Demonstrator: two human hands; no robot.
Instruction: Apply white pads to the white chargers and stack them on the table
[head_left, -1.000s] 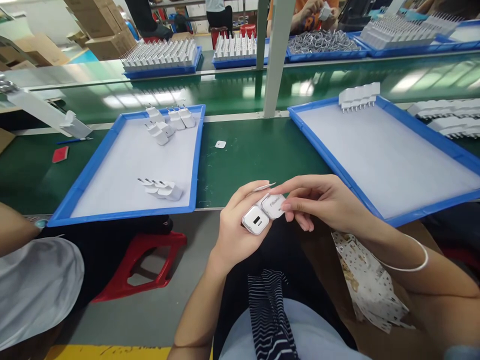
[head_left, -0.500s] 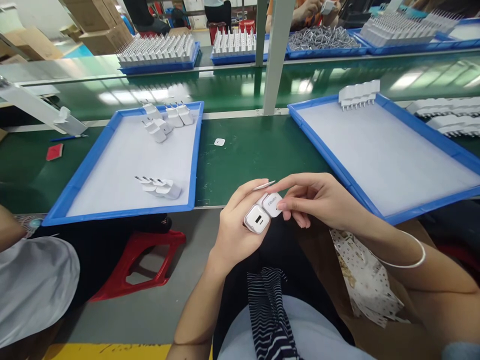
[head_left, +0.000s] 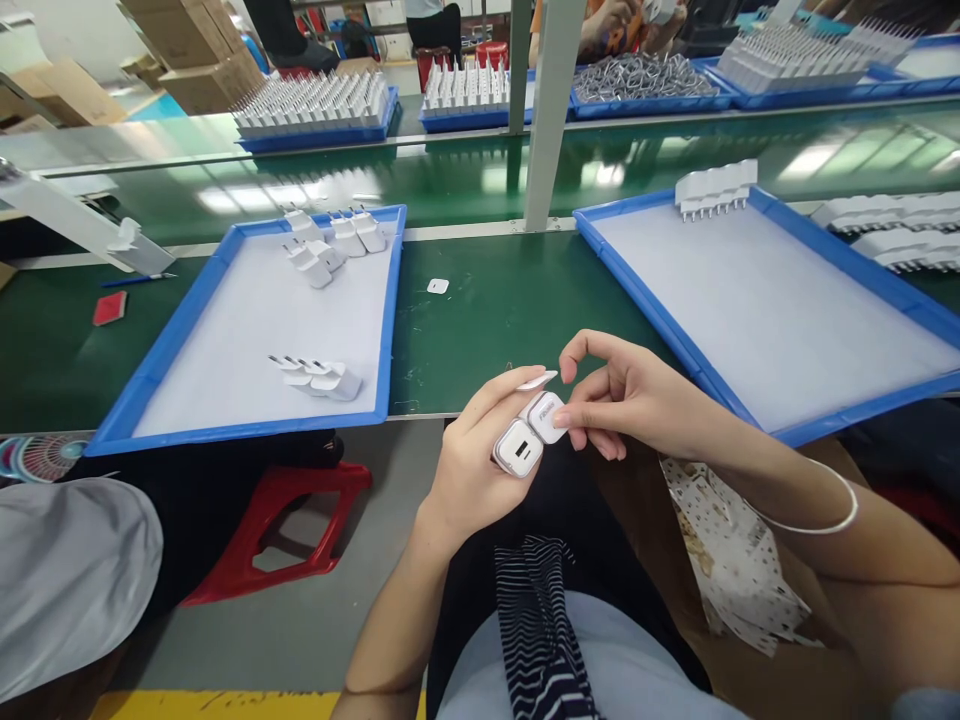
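Note:
Two white plug chargers lie side by side in my left hand (head_left: 480, 440), which is closed around them. The nearer USB charger (head_left: 517, 449) shows a dark slot in its end face. On the end of the other charger (head_left: 543, 410) there is grey lettering. A thin white plate (head_left: 537, 381) sticks out by the fingertips of the same hand. My right hand (head_left: 619, 395) has its thumb on the lettered end, with the lower fingers curled beside it. Its index finger is raised, apart from the thin plate. The chargers' prongs are hidden.
At left, a blue-rimmed tray (head_left: 396, 300) carries several white plug chargers (head_left: 319, 378). Another tray (head_left: 660, 310) at right holds a row of chargers (head_left: 716, 188). A small white square plate (head_left: 437, 286) lies on the green table (head_left: 480, 335). A metal post (head_left: 551, 120) rises behind.
My right index finger has lifted off the thin plate and bent upward. The chargers have shifted slightly right and down with my left hand. The thin plate now tilts more toward the camera.

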